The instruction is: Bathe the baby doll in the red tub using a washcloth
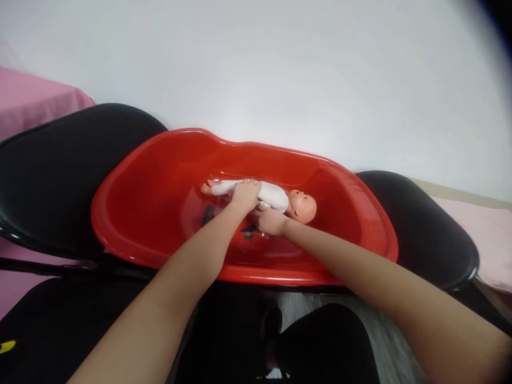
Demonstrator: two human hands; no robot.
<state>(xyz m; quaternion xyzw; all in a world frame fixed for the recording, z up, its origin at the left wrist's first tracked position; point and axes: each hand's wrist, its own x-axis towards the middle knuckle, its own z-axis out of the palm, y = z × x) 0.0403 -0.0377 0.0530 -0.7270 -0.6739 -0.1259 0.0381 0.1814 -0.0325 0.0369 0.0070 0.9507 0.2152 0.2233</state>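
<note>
A baby doll [276, 196] in white clothing lies on its back inside a red plastic baby bathtub [160, 213], its head to the right and its feet to the left. Wrapped over the doll's middle is my left hand [246, 196], closed on it. My right hand [271, 218] is closed at the near side of the doll's body, where its fingertips grip the doll or its clothing; the fingers partly hide what they pinch. Dark printed shapes show on the tub floor beneath my wrists.
Black chair seats stand left [60, 176] and right [424, 229] of the tub. A white wall [256, 69] rises behind it. Pink cloth [40, 96] covers something at far left, and pale pink cloth [476, 234] lies at far right. My dark-clothed legs [328, 346] are below.
</note>
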